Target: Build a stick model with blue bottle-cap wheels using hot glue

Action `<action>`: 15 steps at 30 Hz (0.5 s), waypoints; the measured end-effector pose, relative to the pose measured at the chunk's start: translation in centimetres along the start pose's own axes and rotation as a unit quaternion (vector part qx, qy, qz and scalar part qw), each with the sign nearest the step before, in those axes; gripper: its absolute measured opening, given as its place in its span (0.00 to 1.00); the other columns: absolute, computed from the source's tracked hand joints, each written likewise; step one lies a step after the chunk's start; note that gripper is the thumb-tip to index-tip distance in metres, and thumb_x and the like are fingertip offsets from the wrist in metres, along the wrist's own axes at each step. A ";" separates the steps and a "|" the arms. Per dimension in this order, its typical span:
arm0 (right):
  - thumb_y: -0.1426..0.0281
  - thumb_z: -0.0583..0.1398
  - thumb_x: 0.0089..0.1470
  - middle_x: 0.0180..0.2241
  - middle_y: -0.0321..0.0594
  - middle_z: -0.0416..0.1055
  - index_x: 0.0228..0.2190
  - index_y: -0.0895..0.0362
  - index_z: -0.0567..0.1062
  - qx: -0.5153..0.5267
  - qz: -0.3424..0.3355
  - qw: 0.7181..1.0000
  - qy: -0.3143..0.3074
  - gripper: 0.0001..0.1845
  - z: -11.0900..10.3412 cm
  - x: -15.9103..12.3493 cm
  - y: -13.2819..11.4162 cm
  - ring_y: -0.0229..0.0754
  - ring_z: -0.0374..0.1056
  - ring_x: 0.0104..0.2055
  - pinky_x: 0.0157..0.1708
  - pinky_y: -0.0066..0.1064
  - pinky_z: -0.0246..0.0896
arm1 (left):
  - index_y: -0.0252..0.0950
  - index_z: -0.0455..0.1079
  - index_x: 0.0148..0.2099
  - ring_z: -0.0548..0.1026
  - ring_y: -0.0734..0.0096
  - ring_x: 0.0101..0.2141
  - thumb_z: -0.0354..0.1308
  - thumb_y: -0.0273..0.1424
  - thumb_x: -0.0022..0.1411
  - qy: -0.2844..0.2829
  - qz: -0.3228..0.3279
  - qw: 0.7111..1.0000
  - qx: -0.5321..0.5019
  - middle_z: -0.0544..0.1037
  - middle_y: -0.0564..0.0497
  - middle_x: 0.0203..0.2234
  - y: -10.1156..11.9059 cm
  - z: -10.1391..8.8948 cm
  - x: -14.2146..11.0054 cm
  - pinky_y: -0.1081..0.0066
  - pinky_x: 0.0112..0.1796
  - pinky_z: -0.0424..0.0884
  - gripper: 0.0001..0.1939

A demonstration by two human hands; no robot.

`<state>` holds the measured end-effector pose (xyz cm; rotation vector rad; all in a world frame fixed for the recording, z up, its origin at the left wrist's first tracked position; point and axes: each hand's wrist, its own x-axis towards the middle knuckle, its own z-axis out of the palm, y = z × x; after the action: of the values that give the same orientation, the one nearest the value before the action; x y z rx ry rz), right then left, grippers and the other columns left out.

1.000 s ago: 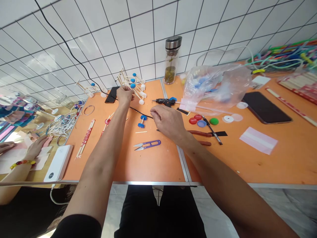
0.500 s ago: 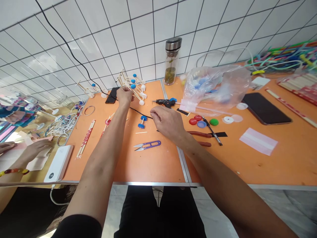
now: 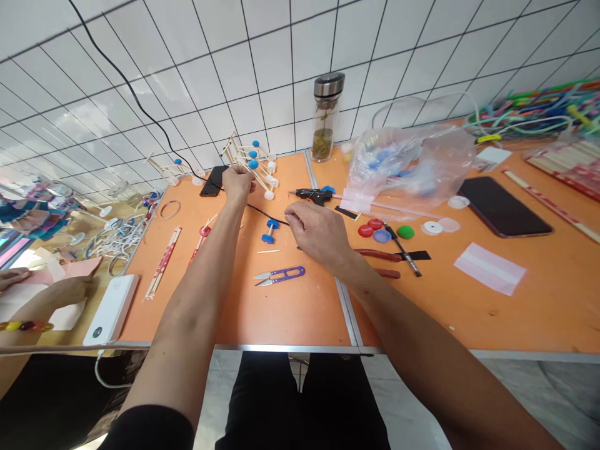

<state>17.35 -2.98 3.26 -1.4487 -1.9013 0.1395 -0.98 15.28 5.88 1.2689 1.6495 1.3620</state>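
Observation:
My left hand (image 3: pixel 238 182) is closed, thumb and fingers pinched at the near side of a frame of wooden sticks (image 3: pixel 244 153) with blue and white bottle caps; its fingertips are partly hidden. To the right, my right hand (image 3: pixel 315 230) is held low over the table with curled fingers pressed together; what they hold, if anything, is hidden. A black cord (image 3: pixel 262 214) runs from behind my left wrist towards the right fingertips. Between the hands lie a stick with two blue caps (image 3: pixel 270 231) and a thin stick (image 3: pixel 268 251). Purple thread snips (image 3: pixel 280 275) lie nearer me. Behind my right hand rests a glue gun (image 3: pixel 313 196).
Pliers with red handles (image 3: pixel 379 253), a pen (image 3: pixel 403 250) and coloured caps (image 3: pixel 382 235) lie right of my hand. Further back stand a glass bottle (image 3: pixel 323 119) and a plastic bag (image 3: pixel 407 162). A co-worker's hand (image 3: pixel 70 292) handles paper beside a white power bank (image 3: pixel 111 309).
Both my hands hold nearly the same place and grip. At the left, the co-worker's hand has shifted over the paper, towards the table's front.

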 end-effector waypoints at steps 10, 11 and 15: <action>0.70 0.56 0.75 0.41 0.42 0.85 0.42 0.53 0.82 -0.007 0.003 1.000 0.005 0.13 0.3 0.0 0.2 0.47 0.76 0.41 0.34 0.38 0.49 | 0.38 0.67 0.25 0.73 0.77 0.19 0.61 0.19 0.59 -0.001 0.009 1.000 0.004 0.76 0.54 0.21 -0.2 0.0 0.2 0.77 0.22 0.66 0.13; 0.70 0.57 0.75 0.41 0.42 0.85 0.42 0.53 0.82 -0.006 0.004 1.000 0.003 0.13 0.3 -0.1 0.2 0.47 0.76 0.42 0.34 0.38 0.49 | 0.38 0.67 0.25 0.72 0.77 0.19 0.61 0.19 0.60 -0.002 0.009 1.000 0.003 0.75 0.54 0.21 -0.2 0.0 0.2 0.77 0.22 0.66 0.14; 0.70 0.57 0.76 0.41 0.43 0.85 0.42 0.53 0.82 -0.001 0.005 1.000 0.002 0.13 0.3 -0.1 0.1 0.47 0.76 0.42 0.34 0.37 0.49 | 0.39 0.66 0.26 0.73 0.77 0.19 0.60 0.19 0.61 -0.004 0.006 1.000 0.001 0.75 0.54 0.21 -0.2 0.0 0.2 0.76 0.22 0.66 0.14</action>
<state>17.30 -2.91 2.99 -1.4589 -1.8909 0.1400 -1.04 15.45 5.71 1.2865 1.6401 1.3617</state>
